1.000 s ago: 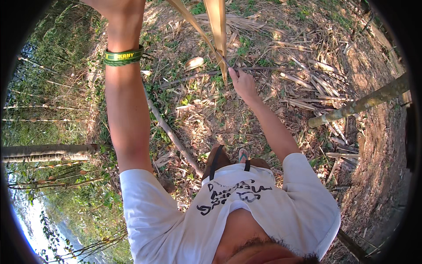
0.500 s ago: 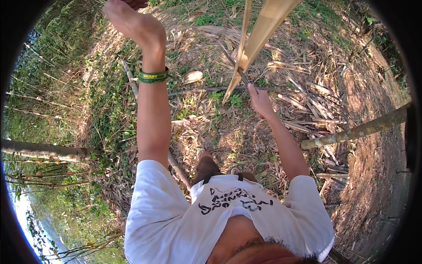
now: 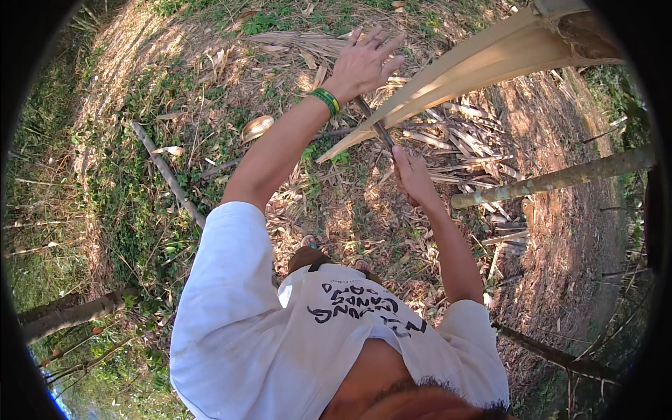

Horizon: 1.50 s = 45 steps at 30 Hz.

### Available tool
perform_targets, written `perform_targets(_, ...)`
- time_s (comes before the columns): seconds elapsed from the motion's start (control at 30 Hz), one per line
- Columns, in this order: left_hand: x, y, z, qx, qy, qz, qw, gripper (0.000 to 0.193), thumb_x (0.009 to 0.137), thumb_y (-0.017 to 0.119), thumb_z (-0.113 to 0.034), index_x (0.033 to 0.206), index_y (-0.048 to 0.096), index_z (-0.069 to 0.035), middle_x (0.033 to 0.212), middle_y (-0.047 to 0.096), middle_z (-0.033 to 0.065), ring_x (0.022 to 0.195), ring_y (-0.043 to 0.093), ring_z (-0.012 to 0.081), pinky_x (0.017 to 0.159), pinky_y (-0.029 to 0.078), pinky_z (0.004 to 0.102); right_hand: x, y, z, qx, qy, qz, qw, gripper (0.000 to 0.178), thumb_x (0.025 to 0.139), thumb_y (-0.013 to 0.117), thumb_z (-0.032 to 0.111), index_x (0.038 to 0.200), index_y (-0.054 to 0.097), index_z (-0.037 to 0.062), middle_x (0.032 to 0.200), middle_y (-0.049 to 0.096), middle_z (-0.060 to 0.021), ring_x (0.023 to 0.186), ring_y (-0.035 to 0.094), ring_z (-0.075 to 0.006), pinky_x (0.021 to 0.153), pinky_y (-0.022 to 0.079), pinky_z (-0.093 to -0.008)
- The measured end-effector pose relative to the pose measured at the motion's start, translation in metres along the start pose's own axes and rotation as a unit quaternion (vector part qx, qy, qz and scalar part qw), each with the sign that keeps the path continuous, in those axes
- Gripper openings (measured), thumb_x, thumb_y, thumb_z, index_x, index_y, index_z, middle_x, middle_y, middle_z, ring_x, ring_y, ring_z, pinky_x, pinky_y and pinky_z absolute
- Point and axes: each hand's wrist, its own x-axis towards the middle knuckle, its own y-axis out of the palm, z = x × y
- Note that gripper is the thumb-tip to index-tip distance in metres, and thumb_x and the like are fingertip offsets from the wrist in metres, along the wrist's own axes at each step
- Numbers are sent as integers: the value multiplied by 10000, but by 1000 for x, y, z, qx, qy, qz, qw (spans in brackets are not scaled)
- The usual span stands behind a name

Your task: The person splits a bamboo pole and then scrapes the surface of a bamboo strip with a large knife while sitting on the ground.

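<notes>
1. The hands are apart: the left hand [image 3: 362,68] is empty, its fingers spread and its back turned to the camera; the right hand [image 3: 414,175] is closed around the handle of a knife [image 3: 383,134].
2. The long, pale dry sheath [image 3: 483,63] slants across the view above the ground [image 3: 350,196], broad and brown at its upper right end and narrowing to a point at the lower left.
3. The knife's dark, narrow blade crosses the sheath close to that pointed end; whether it is cutting in cannot be told.
4. The left hand is near the blade's far end, to the left of the sheath; no contact with the sheath shows.
5. A green wristband [image 3: 326,100] circles the left wrist.
6. Toward the right edge of the ground in view lies a loose heap of dry strips [image 3: 483,143], with a slim trunk [image 3: 560,180] just beside it.
7. Toward the left edge, a grey branch [image 3: 166,171] lies among green plants, and a pale curved husk [image 3: 257,129] lies between it and the left forearm.
8. The person wears a white shirt [image 3: 231,322] with dark lettering.
</notes>
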Motion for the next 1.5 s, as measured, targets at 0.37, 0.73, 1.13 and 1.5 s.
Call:
perform_targets(0.37, 57, -29, 31, -69, 31, -7, 997, 469, 1055, 402, -417, 1475, 491, -229, 1441, 557, 83, 1419, 427, 230, 1224, 246, 481, 30, 7, 35, 26, 104, -26, 994, 746, 999, 417, 642, 692, 552, -24, 544, 481, -86, 555, 493, -230, 595, 406, -418)
perform_targets(0.73, 58, 27, 45, -98, 82, -34, 991, 470, 1043, 423, -437, 1456, 502, -228, 1333, 632, 92, 1302, 543, 255, 1085, 429, 468, 30, 16, 37, 88, 96, -71, 989, 637, 1029, 480, 552, 662, 536, 34, 531, 436, 16, 439, 403, -101, 434, 320, -302)
perform_targets(1.13, -6, 114, 36, -198, 69, 187, 960, 543, 1060, 255, -503, 1543, 361, -278, 1439, 554, 115, 1426, 415, 286, 1210, 300, 500, 27, 10, 46, 61, 143, -53, 986, 614, 1021, 459, 592, 660, 485, 96, 543, 412, 27, 461, 418, -89, 429, 326, -290)
perform_targets(1.5, -8, -64, 13, -336, -43, -161, 927, 397, 966, 637, -363, 1108, 682, 4, 905, 651, 115, 818, 664, 189, 690, 534, 334, 65, 72, 65, 125, 87, -41, 988, 621, 1027, 437, 582, 645, 453, 93, 527, 413, 9, 425, 393, -111, 417, 328, -306)
